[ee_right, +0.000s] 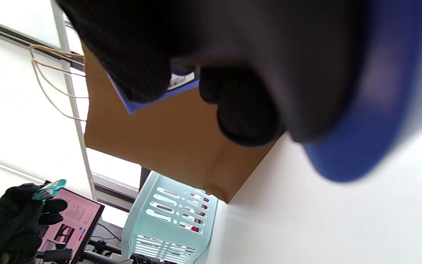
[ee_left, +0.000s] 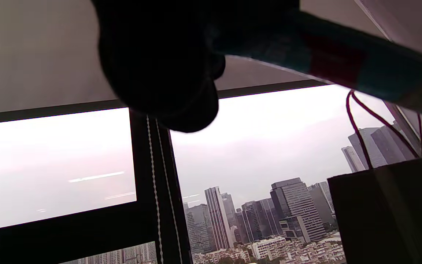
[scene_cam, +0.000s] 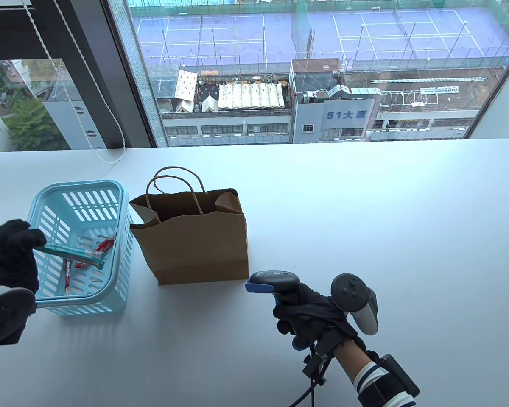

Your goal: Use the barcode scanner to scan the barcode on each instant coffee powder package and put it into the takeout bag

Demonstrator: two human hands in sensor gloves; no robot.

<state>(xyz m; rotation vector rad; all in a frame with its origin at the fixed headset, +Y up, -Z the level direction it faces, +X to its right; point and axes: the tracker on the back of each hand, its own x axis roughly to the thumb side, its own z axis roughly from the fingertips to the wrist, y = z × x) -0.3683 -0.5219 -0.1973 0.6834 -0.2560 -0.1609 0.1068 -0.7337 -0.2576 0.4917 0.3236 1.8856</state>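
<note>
My left hand (scene_cam: 12, 250) pinches one end of a teal coffee stick package (scene_cam: 74, 255), holding it flat over the light blue basket (scene_cam: 106, 303). In the left wrist view the same package (ee_left: 343, 60) runs dark across the top right. More red-marked sticks (scene_cam: 70, 271) lie in the basket. The brown takeout bag (scene_cam: 195, 246) stands open just right of the basket, handles up. My right hand (scene_cam: 309, 313) grips the blue and black barcode scanner (scene_cam: 273, 282) in front of the bag, its head pointing left. The right wrist view has the left hand (ee_right: 20, 216) at bottom left.
The white table (scene_cam: 386, 233) stretches wide to the right of the bag. A large window with a hanging blind cord (scene_cam: 89, 127) lies behind the table. A pink-lit screen (ee_right: 73, 220) shows beyond the basket in the right wrist view.
</note>
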